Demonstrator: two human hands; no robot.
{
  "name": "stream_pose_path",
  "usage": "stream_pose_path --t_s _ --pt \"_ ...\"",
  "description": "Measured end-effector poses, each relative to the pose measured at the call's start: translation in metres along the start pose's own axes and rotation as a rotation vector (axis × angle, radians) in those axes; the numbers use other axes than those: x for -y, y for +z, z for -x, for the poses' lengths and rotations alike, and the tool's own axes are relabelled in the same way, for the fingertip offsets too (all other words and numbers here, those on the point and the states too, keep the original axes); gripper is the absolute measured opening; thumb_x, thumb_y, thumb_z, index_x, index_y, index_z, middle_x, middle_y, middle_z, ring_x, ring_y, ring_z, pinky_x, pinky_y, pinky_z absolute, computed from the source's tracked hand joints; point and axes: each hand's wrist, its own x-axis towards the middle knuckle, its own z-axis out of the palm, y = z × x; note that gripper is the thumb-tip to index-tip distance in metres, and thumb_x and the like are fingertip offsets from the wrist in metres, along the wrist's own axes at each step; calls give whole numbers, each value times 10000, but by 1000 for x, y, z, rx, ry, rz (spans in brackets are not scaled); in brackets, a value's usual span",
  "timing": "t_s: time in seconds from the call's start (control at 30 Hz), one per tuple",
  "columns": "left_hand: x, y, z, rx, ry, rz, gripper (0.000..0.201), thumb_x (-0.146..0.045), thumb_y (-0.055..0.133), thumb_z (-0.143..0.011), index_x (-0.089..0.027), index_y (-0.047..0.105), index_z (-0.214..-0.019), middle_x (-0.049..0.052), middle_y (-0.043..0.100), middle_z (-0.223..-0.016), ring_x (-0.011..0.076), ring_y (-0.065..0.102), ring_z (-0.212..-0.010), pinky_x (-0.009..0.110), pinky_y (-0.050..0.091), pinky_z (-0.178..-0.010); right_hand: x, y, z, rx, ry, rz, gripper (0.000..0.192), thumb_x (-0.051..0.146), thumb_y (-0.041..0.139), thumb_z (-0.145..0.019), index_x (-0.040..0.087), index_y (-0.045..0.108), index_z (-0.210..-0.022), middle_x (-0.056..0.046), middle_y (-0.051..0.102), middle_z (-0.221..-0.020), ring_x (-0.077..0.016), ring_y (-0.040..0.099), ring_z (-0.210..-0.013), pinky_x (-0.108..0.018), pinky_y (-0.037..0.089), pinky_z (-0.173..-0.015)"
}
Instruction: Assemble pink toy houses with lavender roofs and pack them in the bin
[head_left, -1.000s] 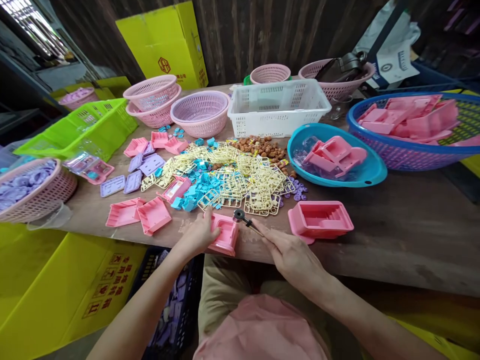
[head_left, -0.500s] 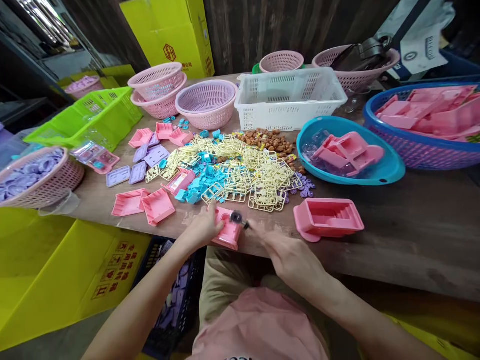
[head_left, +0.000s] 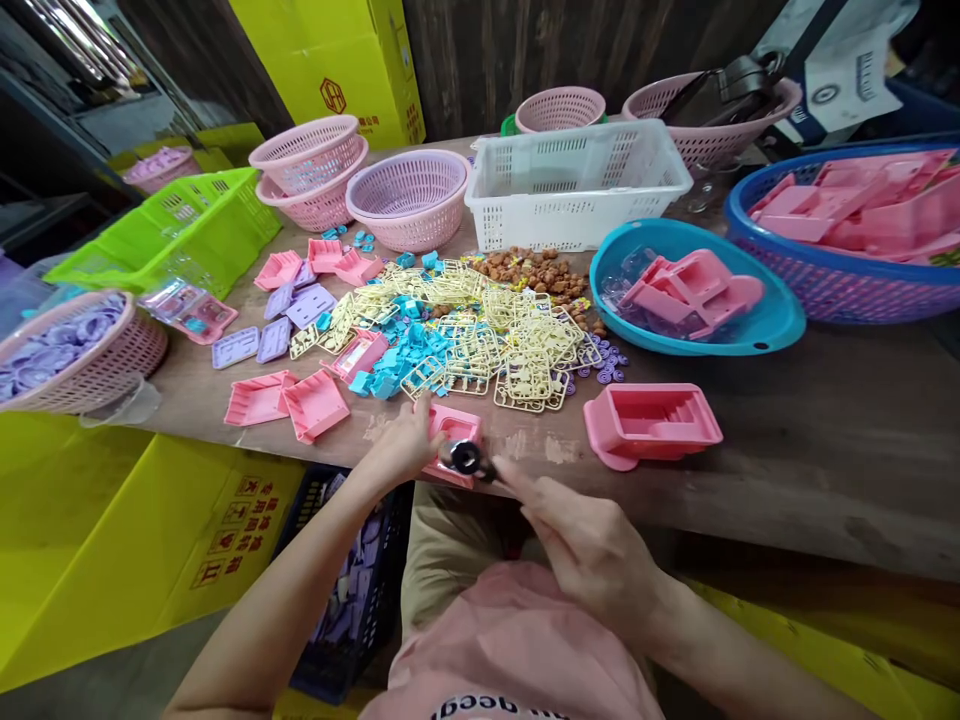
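In the head view my left hand point(head_left: 407, 443) is closed on the left side of a pink plastic part point(head_left: 459, 424), which lies at the table's front edge. My right hand point(head_left: 589, 525) grips a small hammer point(head_left: 466, 458) by its handle. The hammer's round metal head is over the pink part and hides some of it; whether they touch I cannot tell. Just beyond lies a heap of cream plastic frames point(head_left: 529, 350) and small blue pieces point(head_left: 412, 350). A pink box-shaped part point(head_left: 654, 422) stands to the right of my hands.
Two pink trays point(head_left: 316, 405) lie left of my hands. At the back stand a white basket point(head_left: 577, 190), purple and pink baskets point(head_left: 409, 200) and a green crate point(head_left: 180, 230). A blue basin point(head_left: 697, 290) with pink parts is at the right. Open yellow cartons point(head_left: 150, 540) stand below left.
The hammer head has moved down and toward me over the pink part. My right hand has lowered slightly. My left hand stays on the part, and the whole view has shifted a little.
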Motion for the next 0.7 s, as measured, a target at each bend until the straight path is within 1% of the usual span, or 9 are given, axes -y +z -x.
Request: stream_pose_path --t_s 0.07,0.17,0.27,0.33,0.43,0.5,0.6,0.63,0.7 --pt "0 1 0 -12 -6 -11 624 -304 440 -857 -94 206 -1395 211 514 -1221 336 557 -1080 430 422 -876 -5 11 4 127 52 50 512 104 368 -891 254 360 -1381 -32 706 -863 -144 672 -722 -246 550 -685" --pt "5 -3 -2 -6 51 5 635 -298 455 -844 -103 207 -1395 212 498 -1261 316 561 -1081 412 431 -876 -11 12 0 81 96 -45 474 138 356 -914 240 370 -1376 -53 675 -1074 -165 657 -913 -285 539 -798" --pt "14 -18 -8 139 344 -3 759 -274 526 -803 -148 120 -1432 173 488 -1315 267 523 -1148 374 417 -923 -14 -1 -9 -95 156 -109 455 174 354 -930 233 358 -1381 -50 567 -1267 -185 573 -1107 -323 484 -929" --pt "20 -31 -10 221 582 -98 835 -207 575 -757 -221 98 -1442 116 434 -1389 247 408 -1268 409 334 -1018 -16 -7 -11 -149 191 -90 449 184 361 -930 241 364 -1376 -38 532 -1302 -188 543 -1149 -338 462 -962" --pt "27 -44 -6 149 699 -255 849 -53 530 -714 -303 144 -1428 42 296 -1481 235 202 -1379 505 153 -1096 -22 -6 -7 -117 224 -43 443 191 363 -925 258 384 -1363 -26 530 -1301 -196 529 -1167 -372 452 -975" --pt "27 -40 3 -10 615 -244 837 -45 491 -747 -294 90 -1439 64 256 -1496 236 171 -1388 516 137 -1097 -27 1 -4 -70 259 -9 442 183 368 -915 261 413 -1348 -33 555 -1274 -209 537 -1159 -390 468 -955" --pt "23 -11 16 -362 292 -161 823 -260 522 -827 -192 -13 -1449 188 239 -1477 313 195 -1371 558 196 -1060 -32 10 -5 -24 301 15 442 167 370 -903 238 442 -1333 -55 590 -1231 -222 561 -1128 -393 492 -919" --pt "21 1 18 -457 176 -161 858 -335 536 -824 -145 -23 -1447 232 259 -1453 352 223 -1352 585 217 -1035 -32 13 -8 -12 301 21 441 166 372 -902 230 443 -1332 -57 600 -1218 -226 575 -1109 -398 498 -907" --pt "21 25 20 -545 56 -193 919 -382 564 -799 -80 -22 -1439 270 382 -1356 384 353 -1270 587 273 -993 -31 15 -16 20 293 34 443 163 378 -903 233 437 -1336 -53 617 -1195 -230 606 -1058 -410 507 -884"
